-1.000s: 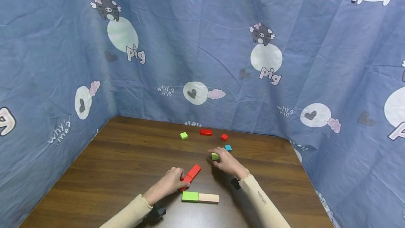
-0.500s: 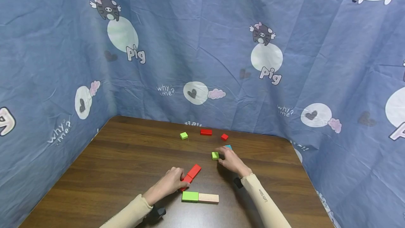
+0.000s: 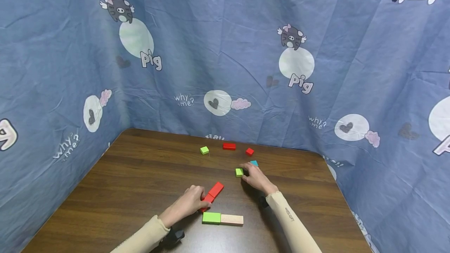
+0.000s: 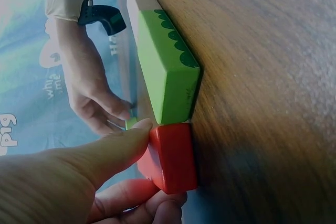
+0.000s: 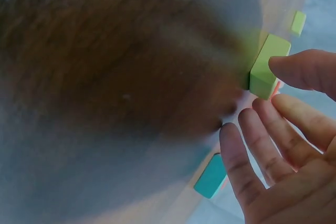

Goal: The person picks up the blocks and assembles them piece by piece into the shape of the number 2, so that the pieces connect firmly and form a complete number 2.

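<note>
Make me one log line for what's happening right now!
left hand: pinches nearer red block | right hand: beside small green block, touch unclear | long green block: end to end with pale block

faint glare on tabletop [image 3: 215, 242], right wrist view blurry

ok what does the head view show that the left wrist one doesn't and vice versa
Only the head view shows the blue block, small red block and far red bar. Only the left wrist view shows dark green scallops on the green bar. Both show the left hand pinching a red block, the right hand and the pale block.
</note>
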### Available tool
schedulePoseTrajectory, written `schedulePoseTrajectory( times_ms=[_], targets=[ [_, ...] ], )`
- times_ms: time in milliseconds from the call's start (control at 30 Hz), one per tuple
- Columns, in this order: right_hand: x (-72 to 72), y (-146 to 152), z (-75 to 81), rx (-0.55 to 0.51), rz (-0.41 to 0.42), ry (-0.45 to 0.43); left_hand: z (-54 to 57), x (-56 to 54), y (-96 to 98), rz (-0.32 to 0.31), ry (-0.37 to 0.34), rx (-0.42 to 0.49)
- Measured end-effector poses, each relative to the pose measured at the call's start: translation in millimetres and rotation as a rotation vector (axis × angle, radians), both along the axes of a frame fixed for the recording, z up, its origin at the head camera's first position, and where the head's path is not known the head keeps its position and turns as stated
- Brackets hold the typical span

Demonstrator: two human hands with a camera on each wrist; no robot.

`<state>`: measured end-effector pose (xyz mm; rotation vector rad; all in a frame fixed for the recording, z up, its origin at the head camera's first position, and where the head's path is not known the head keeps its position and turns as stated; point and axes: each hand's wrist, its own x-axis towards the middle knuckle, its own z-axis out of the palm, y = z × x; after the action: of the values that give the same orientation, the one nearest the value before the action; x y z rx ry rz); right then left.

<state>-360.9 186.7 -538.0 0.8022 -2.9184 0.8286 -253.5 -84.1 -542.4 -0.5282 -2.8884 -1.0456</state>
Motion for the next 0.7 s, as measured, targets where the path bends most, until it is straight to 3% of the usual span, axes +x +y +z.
schedulePoseTrajectory(
  times_ms=[700],
  targets=[
    [0.3, -3.2, -4.3, -0.031, -0.03, 0.039, 1.3, 0.7, 0.4, 0.006, -0.001, -0.002]
  ],
)
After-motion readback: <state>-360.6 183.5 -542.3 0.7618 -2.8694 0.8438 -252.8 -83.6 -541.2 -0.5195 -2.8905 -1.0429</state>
